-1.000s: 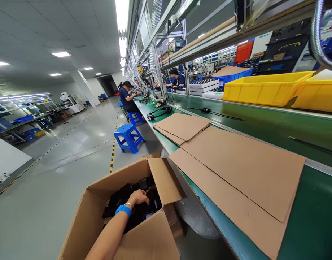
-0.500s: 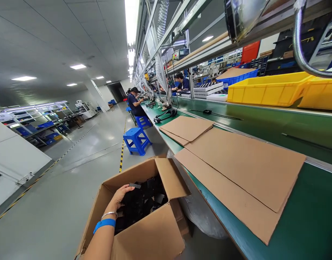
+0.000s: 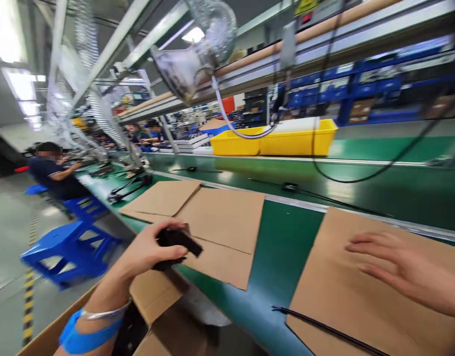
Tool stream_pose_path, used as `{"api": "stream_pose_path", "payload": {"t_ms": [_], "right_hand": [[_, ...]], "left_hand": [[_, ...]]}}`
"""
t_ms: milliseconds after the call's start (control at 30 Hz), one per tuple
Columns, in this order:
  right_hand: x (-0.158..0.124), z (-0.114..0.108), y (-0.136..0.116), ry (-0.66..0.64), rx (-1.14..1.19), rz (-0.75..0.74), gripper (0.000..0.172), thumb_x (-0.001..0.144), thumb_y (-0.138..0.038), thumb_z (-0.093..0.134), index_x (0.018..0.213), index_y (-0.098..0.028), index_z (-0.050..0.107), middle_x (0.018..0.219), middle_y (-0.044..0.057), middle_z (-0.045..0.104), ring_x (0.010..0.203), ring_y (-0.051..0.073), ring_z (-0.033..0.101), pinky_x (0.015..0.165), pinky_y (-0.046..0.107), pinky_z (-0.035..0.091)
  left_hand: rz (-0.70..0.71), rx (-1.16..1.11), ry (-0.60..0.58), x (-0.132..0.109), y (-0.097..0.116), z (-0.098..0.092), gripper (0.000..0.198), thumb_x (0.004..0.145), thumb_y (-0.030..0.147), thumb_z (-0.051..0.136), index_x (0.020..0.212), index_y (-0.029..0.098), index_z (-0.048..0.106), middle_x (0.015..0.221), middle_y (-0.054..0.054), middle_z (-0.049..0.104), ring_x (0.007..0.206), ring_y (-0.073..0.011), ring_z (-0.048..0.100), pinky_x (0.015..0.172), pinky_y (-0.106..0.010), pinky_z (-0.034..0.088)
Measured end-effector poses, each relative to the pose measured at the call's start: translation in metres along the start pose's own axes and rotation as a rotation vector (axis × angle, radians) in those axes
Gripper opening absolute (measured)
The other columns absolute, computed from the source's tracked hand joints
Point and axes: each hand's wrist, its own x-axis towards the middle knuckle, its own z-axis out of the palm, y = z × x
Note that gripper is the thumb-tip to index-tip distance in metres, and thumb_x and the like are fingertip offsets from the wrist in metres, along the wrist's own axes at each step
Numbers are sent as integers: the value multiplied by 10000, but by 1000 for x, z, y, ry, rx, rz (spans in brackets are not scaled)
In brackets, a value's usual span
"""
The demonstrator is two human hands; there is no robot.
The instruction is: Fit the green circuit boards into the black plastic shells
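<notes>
Left hand (image 3: 144, 254) near counter (image 3: 287, 237) edge, fingers wrapped round black part (image 3: 179, 241). Part looks small, light, hard; best held round middle. Right hand (image 3: 409, 269) flat on cardboard sheet (image 3: 335, 301), fingers spread.

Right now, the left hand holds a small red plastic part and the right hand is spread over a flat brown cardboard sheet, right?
Not quite. The head view shows the left hand holding a small black plastic part, not a red one. The right hand is indeed spread over the flat brown cardboard sheet.
</notes>
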Motion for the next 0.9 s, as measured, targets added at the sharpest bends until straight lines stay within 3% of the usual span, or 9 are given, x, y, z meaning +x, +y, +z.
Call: {"api": "stream_pose_path", "payload": {"t_ms": [67,167,267,367,500,600,667,800,900], "right_hand": [[-1,-6,-7,-151,24,-24,290,934,-463,538,1139,-309,674,1233,93,604,1214,274,504,1012,442,445],[0,-10,-24,-255,85,49,398,950,-466,492,1272,-259,603,1303,108,563,1268,284,456,1062,463,397],[-5,-14,-32,-282,196,204,543,915,-484,542,1388,-222,495,1383,123,509,1261,302,464,1053,479,396],[-13,-11,-28,-240,407,279,697,842,-456,643,1446,-206,401,1420,135,471,1227,306,494,1005,454,436],[-16,3,-12,-134,573,344,609,813,-323,653,1373,-201,448,1314,109,558,1105,266,568,919,396,478],[-20,6,4,-182,489,476,422,816,-187,561,1236,-203,530,1055,52,663,837,197,624,737,318,503],[-25,1,16,-208,399,506,367,804,-133,514,1161,-208,559,966,24,665,780,174,614,697,288,489],[-35,-17,34,-173,207,525,263,790,-128,503,1014,-171,633,978,90,622,906,246,570,804,373,446],[-27,-18,32,-119,0,408,210,794,-155,536,957,-148,668,1064,147,582,1055,320,470,888,445,373]], "left_hand": [[277,185,-171,33,61,64,460,644,393,751,1048,215,621,961,-26,671,838,-226,647,708,-303,522],[499,263,-330,56,127,165,447,527,324,784,952,249,665,905,-5,659,827,-234,632,721,-311,501],[651,332,-399,63,159,241,483,505,323,777,971,248,678,899,-49,650,866,-309,614,796,-423,481],[731,330,-456,66,168,281,597,539,399,793,1099,245,658,977,-99,645,905,-354,603,823,-491,468],[749,216,-527,74,166,288,751,578,434,815,1270,296,560,1164,-73,624,1008,-308,607,889,-424,486],[685,123,-502,83,155,277,688,645,384,786,1279,293,534,1249,-48,600,1117,-263,582,974,-364,464],[605,94,-441,90,142,266,608,715,397,734,1273,269,529,1262,-63,592,1143,-252,573,982,-351,464],[424,156,-330,108,111,247,543,771,460,675,1246,227,551,1198,-90,615,1099,-273,596,912,-373,494],[339,274,-291,115,90,240,522,733,483,690,1161,193,619,1047,-100,643,1002,-309,613,836,-417,494]]}}
